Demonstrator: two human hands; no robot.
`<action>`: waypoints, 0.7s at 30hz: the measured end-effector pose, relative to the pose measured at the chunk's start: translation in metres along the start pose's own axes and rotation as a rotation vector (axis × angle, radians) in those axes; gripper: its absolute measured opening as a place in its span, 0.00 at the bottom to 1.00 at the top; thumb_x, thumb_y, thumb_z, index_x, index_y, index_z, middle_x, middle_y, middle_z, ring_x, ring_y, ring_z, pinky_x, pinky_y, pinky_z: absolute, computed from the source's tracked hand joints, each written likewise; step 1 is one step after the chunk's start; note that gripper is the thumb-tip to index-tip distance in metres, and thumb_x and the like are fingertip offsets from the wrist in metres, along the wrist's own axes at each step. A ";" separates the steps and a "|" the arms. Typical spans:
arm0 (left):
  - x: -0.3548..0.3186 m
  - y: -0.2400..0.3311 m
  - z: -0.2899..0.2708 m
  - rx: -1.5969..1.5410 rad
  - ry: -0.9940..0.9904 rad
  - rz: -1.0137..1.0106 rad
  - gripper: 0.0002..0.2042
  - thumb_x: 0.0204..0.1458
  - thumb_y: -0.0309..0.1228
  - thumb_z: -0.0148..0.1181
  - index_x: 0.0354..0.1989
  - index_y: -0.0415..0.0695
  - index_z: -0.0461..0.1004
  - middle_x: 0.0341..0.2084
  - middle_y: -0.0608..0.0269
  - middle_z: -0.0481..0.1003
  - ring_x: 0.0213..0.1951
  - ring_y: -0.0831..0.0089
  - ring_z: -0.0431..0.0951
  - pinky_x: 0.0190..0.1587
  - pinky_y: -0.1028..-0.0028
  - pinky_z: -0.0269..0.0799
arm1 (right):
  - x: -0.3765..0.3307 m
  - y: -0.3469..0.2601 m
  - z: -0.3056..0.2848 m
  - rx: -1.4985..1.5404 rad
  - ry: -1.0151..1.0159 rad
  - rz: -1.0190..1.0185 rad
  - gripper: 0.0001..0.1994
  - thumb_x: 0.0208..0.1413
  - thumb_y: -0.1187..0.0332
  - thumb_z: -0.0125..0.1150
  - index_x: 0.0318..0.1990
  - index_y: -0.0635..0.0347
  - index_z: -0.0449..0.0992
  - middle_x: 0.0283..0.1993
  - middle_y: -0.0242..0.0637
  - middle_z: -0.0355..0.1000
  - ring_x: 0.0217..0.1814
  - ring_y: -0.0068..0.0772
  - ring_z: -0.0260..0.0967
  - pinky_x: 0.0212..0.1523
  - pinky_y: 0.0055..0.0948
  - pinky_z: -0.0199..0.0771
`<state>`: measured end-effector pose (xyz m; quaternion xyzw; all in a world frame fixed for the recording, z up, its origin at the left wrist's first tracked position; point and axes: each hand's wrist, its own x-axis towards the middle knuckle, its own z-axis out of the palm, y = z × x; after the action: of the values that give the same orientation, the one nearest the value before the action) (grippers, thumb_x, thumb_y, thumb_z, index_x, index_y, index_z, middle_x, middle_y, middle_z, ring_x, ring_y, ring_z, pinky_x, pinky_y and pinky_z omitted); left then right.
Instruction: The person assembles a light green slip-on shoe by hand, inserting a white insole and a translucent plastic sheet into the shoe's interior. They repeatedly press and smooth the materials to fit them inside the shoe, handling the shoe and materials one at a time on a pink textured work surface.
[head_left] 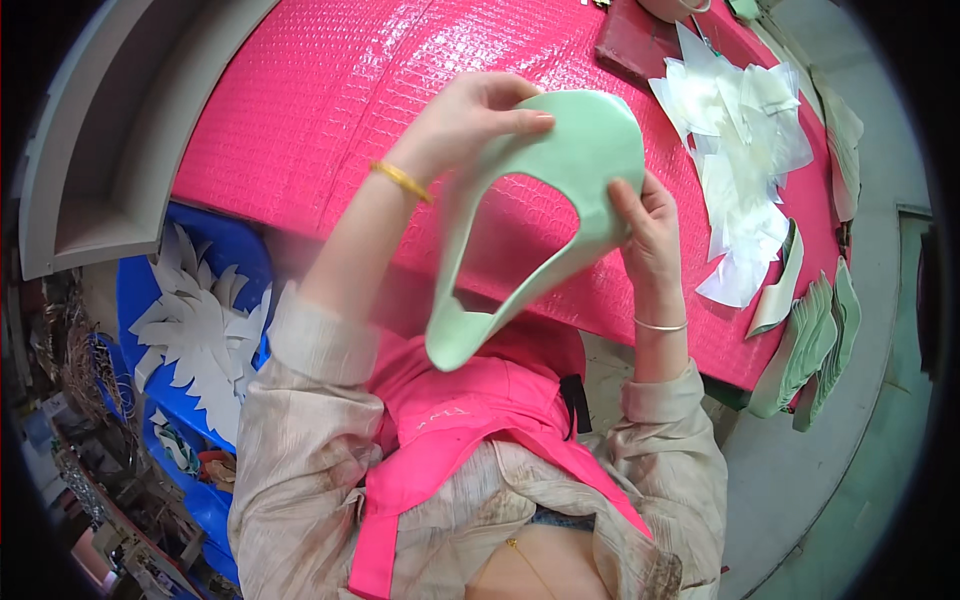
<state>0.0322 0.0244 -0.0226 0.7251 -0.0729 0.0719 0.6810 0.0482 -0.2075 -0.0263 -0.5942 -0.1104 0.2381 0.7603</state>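
Note:
A pale mint-green shoe upper point(590, 135), a smooth loop with a large opening in its middle, is held up between my hands over the front of the pink table. My left hand point(475, 120) pinches its upper left edge, thumb on the face that shows and fingers mostly hidden behind. At the right edge my right hand point(650, 225) grips it, with the thumb in front. The narrow end of the upper hangs down toward my pink apron point(470, 400) and is slightly blurred.
White translucent cut pieces point(740, 160) lie piled on the pink table point(300, 120) at right. Stacked green pieces point(815, 340) hang at its right edge. A blue bin point(135, 290) with white pieces stands at left, below a grey shelf point(100, 225). A dark red block point(640, 50) lies farther back.

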 end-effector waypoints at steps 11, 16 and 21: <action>-0.046 0.040 0.061 -0.026 0.035 -0.209 0.15 0.50 0.35 0.54 0.20 0.33 0.71 0.09 0.54 0.63 0.14 0.72 0.63 0.20 0.71 0.59 | 0.004 -0.035 0.045 -0.083 0.182 -0.299 0.10 0.54 0.69 0.56 0.38 0.67 0.74 0.31 0.31 0.73 0.28 0.15 0.67 0.28 0.14 0.66; -0.077 0.043 0.061 0.045 -0.062 -0.281 0.12 0.52 0.32 0.53 0.29 0.33 0.73 0.18 0.63 0.70 0.22 0.81 0.67 0.26 0.77 0.64 | 0.007 -0.053 0.028 -0.212 0.197 -0.244 0.09 0.53 0.69 0.57 0.34 0.68 0.76 0.26 0.29 0.72 0.24 0.13 0.65 0.23 0.13 0.63; -0.145 0.049 0.059 -0.079 -0.186 -0.539 0.11 0.50 0.29 0.56 0.38 0.34 0.72 0.19 0.58 0.70 0.24 0.85 0.65 0.27 0.78 0.64 | 0.009 -0.056 -0.001 -0.207 0.182 -0.131 0.10 0.50 0.68 0.61 0.32 0.68 0.76 0.25 0.29 0.72 0.24 0.13 0.65 0.24 0.14 0.64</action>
<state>-0.1192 -0.0360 -0.0078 0.6947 0.0578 -0.1814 0.6936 0.0697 -0.2137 0.0260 -0.6801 -0.1035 0.1206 0.7157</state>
